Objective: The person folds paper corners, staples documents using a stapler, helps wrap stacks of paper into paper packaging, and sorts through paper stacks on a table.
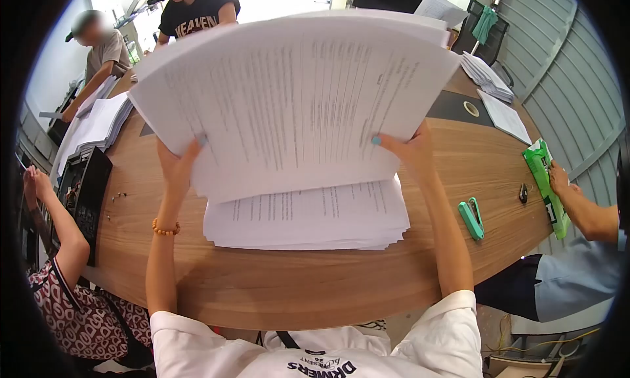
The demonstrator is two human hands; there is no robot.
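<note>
A thick stack of printed paper (pixel 289 109) is held up in front of me, slightly bowed, with its text turned sideways. My left hand (pixel 177 161) grips its left edge, thumb on the front sheet and fingers hidden behind. On the right edge my right hand (pixel 410 148) clasps it the same way, thumb pressed to the print. Below, a second stack of printed sheets (pixel 305 224) lies on the wooden table (pixel 295 279), its edges uneven. The raised stack overlaps the upper part of it; I cannot tell whether they touch.
A green stapler (pixel 471 218) lies to the right, near a green-and-white packet (pixel 548 188) under another person's hand. Tape roll (pixel 470 109) and paper piles (pixel 487 77) sit at back right. At left are a black tray (pixel 85 201) and more paper (pixel 98 125). Several people surround the table.
</note>
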